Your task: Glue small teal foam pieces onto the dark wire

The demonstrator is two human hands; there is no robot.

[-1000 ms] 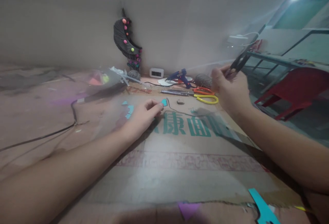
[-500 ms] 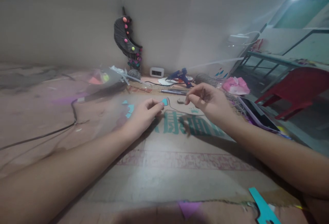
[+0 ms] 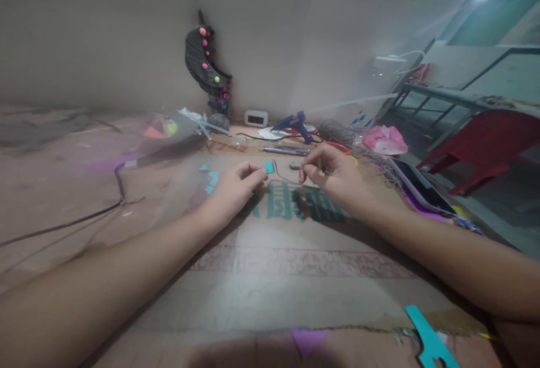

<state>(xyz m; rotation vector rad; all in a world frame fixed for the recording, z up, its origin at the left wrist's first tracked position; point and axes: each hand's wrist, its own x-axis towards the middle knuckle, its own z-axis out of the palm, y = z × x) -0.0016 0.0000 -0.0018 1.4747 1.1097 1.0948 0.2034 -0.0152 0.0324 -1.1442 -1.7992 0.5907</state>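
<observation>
At the near edge of the cardboard sheet (image 3: 270, 295) lie a purple paper scrap (image 3: 310, 341) and, toward the near right corner, a teal cut-out strip (image 3: 427, 337). Both forearms reach across the sheet to its middle, above the green printed characters. The left hand (image 3: 234, 188) pinches a small teal piece (image 3: 269, 167) between thumb and forefinger, just above the cardboard. A thin dark wire (image 3: 282, 176) curves from that piece toward the right hand (image 3: 335, 175), whose fingers are curled with thumb and forefinger tips drawn together; whether they grip the wire cannot be made out. More teal scraps (image 3: 212, 181) lie just left of the left hand.

Along the far edge of the sheet sit two pens (image 3: 284, 150), a blue glue gun (image 3: 294, 124), a ball of grey yarn (image 3: 335, 130) and a white clock (image 3: 256, 117). A tablet (image 3: 415, 183) and a pink bag (image 3: 386, 139) lie off the right edge. A black crescent ornament (image 3: 206, 67) studded with coloured pompoms leans against the wall behind.
</observation>
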